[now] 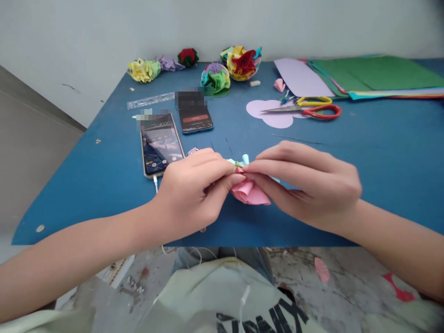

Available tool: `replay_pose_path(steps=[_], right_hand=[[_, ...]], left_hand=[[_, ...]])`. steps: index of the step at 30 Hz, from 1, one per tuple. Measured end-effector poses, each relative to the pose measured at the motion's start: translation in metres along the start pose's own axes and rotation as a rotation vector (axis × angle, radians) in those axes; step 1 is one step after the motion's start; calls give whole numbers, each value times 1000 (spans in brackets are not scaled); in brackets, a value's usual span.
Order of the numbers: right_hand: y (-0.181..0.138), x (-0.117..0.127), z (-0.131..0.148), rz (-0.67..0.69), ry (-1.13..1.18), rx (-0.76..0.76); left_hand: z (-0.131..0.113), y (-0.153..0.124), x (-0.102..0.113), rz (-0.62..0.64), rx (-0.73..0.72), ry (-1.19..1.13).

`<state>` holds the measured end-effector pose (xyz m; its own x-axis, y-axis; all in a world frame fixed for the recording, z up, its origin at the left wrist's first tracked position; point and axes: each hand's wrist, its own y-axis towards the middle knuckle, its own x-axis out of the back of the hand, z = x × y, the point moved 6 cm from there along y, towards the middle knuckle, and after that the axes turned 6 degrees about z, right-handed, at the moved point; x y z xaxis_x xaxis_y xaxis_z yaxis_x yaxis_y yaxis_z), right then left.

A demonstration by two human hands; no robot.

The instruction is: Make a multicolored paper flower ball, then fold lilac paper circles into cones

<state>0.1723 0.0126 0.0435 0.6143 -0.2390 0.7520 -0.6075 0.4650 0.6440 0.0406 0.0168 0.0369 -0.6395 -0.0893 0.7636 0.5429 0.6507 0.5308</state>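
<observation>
Both my hands meet over the near middle of the blue table (381, 152). My left hand (194, 189) and my right hand (305, 182) pinch a small folded paper flower (250, 193) between their fingertips. The flower shows pink petals below and a bit of light blue and green paper at the top. Fingers of both hands are closed on it, hiding much of it.
Two phones (160, 143) (194, 113) lie left of centre, one with a white cable. Scissors (308, 108) rest on a lilac cut-out (274, 118). Finished paper flowers (242, 62) (215, 77) (144, 69), a clear ruler (151, 100) and coloured paper sheets (374, 74) lie at the back.
</observation>
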Motion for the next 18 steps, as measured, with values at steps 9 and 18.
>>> replay_pose_path(steps=[9, 18], right_hand=[[0, -1, -1, 0, 15, -63], [0, -4, -6, -1, 192, -140]], left_hand=[[-6, -3, -4, -30, -152, 87], [-1, -4, -1, -55, -104, -72]])
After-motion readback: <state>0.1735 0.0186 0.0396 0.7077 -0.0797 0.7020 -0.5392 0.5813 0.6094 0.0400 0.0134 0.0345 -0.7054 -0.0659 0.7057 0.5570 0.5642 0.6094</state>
